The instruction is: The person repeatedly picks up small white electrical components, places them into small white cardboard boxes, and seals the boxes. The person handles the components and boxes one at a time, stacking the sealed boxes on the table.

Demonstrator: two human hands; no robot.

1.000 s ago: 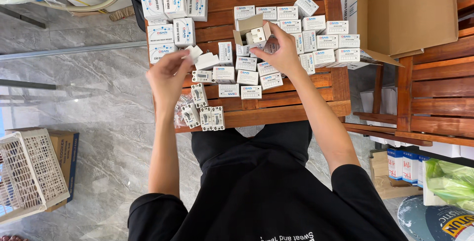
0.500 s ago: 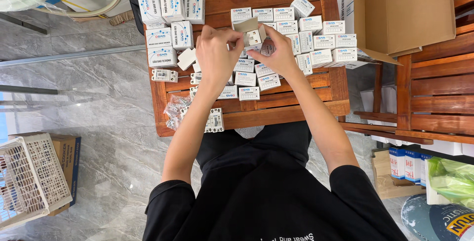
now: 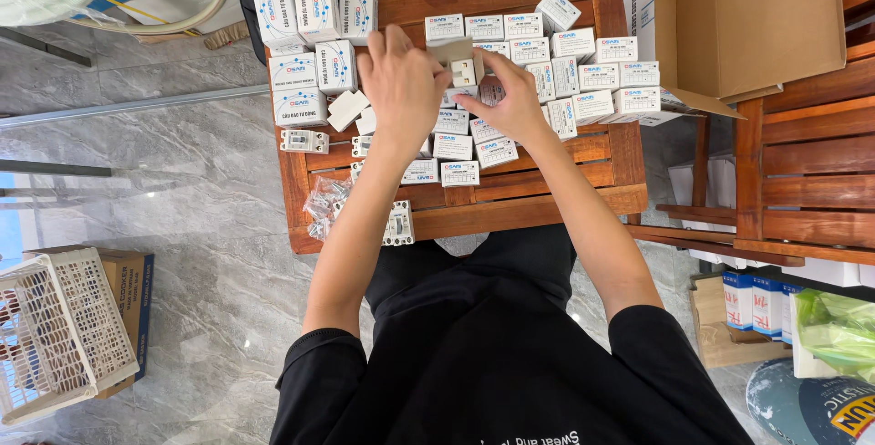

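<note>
Contents of open box (image 3: pixel 463 64) partly hidden behind fingers. Held above table (image 3: pixel 510 199) among stacked boxes. Left hand (image 3: pixel 401 90) and right hand (image 3: pixel 510 103) both pinching box, arms extended forward.

My hands (image 3: pixel 401 90) hold a small white box (image 3: pixel 463 70) with a brown cardboard flap. The table (image 3: pixel 529 190) under it is reddish-brown slatted wood. Rows of small boxes (image 3: pixel 597 76) are white with a blue and red mark; the bigger boxes (image 3: pixel 314 12) are white with blue line patterns. A loose breaker (image 3: pixel 398 224) is white with a dark switch. The carton (image 3: pixel 756 21) is plain brown inside. My shirt (image 3: pixel 510 363) is black. The floor (image 3: pixel 182 172) is grey veined marble, the basket (image 3: pixel 59 336) white lattice.
</note>
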